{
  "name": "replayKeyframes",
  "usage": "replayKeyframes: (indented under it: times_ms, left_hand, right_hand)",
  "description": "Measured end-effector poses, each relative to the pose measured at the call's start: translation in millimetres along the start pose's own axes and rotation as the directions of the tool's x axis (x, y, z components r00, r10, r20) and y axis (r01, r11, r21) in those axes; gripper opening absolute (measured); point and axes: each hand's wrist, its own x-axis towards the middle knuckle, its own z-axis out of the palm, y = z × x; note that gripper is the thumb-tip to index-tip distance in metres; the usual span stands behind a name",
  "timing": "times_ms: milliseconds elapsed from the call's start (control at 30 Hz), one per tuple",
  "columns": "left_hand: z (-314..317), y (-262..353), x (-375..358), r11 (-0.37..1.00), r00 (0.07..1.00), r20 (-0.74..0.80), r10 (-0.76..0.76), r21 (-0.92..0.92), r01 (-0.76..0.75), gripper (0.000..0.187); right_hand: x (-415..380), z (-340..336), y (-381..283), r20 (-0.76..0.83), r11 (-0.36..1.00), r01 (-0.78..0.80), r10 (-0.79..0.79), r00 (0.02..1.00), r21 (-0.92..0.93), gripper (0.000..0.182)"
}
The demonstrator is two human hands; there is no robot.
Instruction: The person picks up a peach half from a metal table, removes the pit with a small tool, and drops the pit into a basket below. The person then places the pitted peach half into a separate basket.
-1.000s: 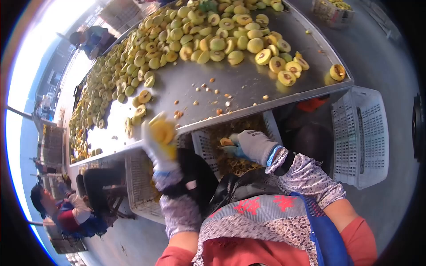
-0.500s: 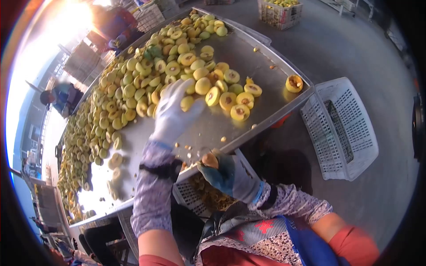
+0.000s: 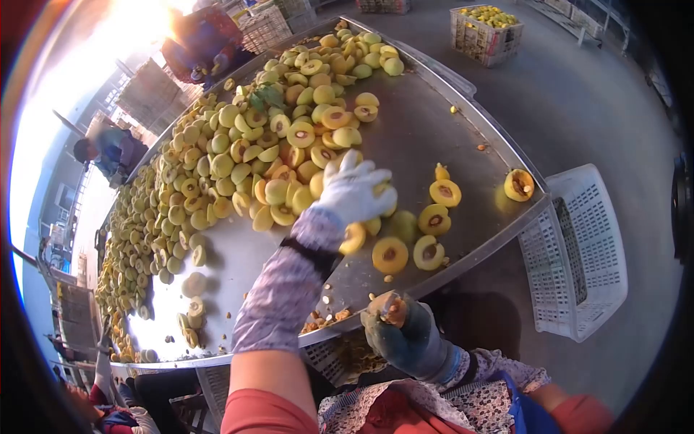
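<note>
And there, past the bench's (image 3: 419, 126) far right corner, a crate (image 3: 483, 46) heaped with yellow fruit! A white basket (image 3: 596, 246) sits by the near right corner. Over the far edge, one person in blue (image 3: 112, 150), another in dark red (image 3: 204, 42), stacked crates (image 3: 150, 94) between them!

L hand (image 3: 358, 191) in a white glove (image 3: 348, 197); R hand (image 3: 405, 334) in a grey glove (image 3: 428, 347) w/ dk. green-blue fingers (image 3: 379, 338), blue-ish cuff (image 3: 450, 364). Purple/white patterned sleeve covers (image 3: 271, 304), blk. bands (image 3: 312, 253) nr. wrists. Red shirt (image 3: 267, 414), floral apron (image 3: 354, 410), blue panel (image 3: 533, 411) at R.
</note>
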Motion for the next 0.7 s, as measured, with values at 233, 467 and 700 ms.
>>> replayKeyframes:
  times_ms: [233,467,700]
  left_hand:
    - [-40,-72,-104,0.869,0.957,-0.033,-0.290,-0.428,0.248,0.047]
    - [-49,-174,14,0.935,0.885,-0.353,-0.303,-0.288,0.205,0.065]
    - [-32,-172,83,0.849,0.843,-0.113,-0.526,-0.136,0.511,0.087]
  right_hand:
    - [-11,7,5,-0.044,0.896,-0.138,0.172,0.984,0.423,0.007]
    - [-9,9,21,-0.055,0.970,-0.155,0.168,0.984,0.187,0.001]
    - [10,11,21,-0.094,0.931,-0.271,0.301,0.949,0.243,0.011]
